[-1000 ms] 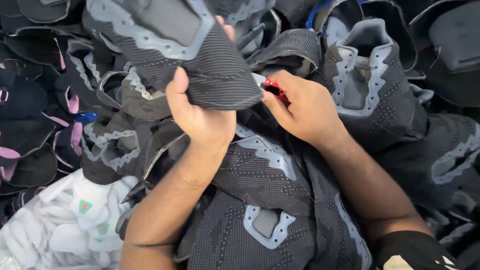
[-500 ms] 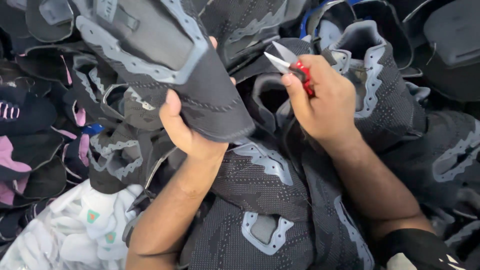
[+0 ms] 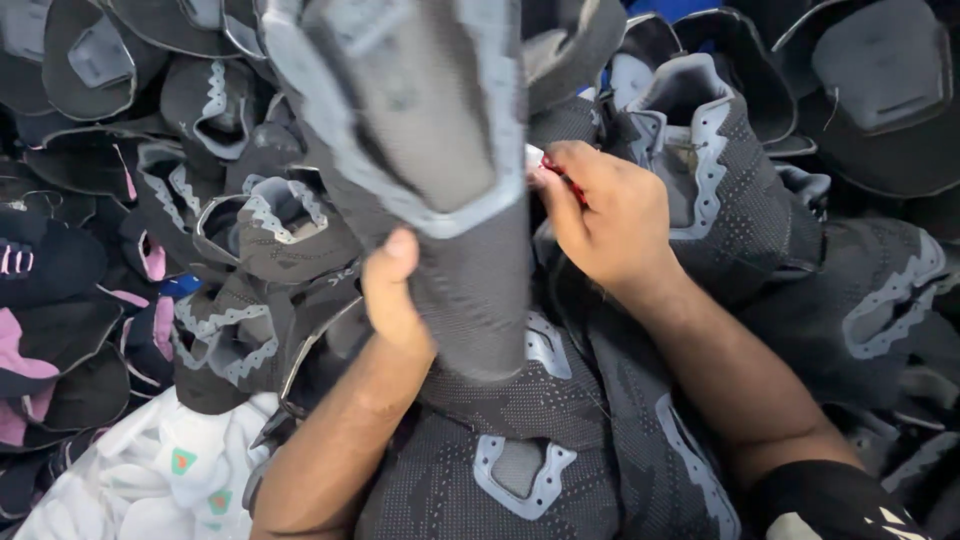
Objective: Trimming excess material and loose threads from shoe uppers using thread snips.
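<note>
My left hand (image 3: pixel 393 292) grips a dark grey knit shoe upper (image 3: pixel 440 170) with pale grey trim and holds it upright in the middle of the view. My right hand (image 3: pixel 605 215) is closed around small red-handled thread snips (image 3: pixel 560 177), pressed against the right edge of that upper. Only a bit of red handle and a pale tip show; the blades are hidden by my fingers and the fabric.
Several more dark grey shoe uppers (image 3: pixel 560 450) lie piled below and all around. Black and pink uppers (image 3: pixel 60 340) sit at the left. White uppers with green marks (image 3: pixel 170 480) are at the bottom left. A black curved piece (image 3: pixel 880 90) lies at the top right.
My left hand has raised and turned the upper so that it stands upright. My right hand has brought the snips from open view over to the upper's right edge.
</note>
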